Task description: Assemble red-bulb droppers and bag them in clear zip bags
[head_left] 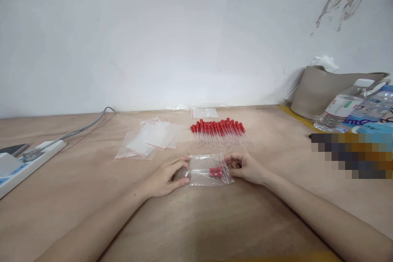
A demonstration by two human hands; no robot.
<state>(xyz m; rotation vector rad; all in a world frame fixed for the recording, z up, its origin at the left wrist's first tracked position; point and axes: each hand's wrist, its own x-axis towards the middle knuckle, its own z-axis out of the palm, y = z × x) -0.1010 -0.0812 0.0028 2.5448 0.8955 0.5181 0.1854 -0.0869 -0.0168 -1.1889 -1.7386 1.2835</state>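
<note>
Left hand, right hand pinch bag ends (red droppers inside).

Single head view, looking forward and down across the counter toward the wall; hands close below.

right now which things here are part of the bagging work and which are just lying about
In hand:
left hand and right hand gripping the clear zip bag with red-capped droppers inside
row of red-bulbed glass droppers
pile of empty clear zip bags

Lying about:
white power strip
clear plastic water bottles
grey bag
</note>
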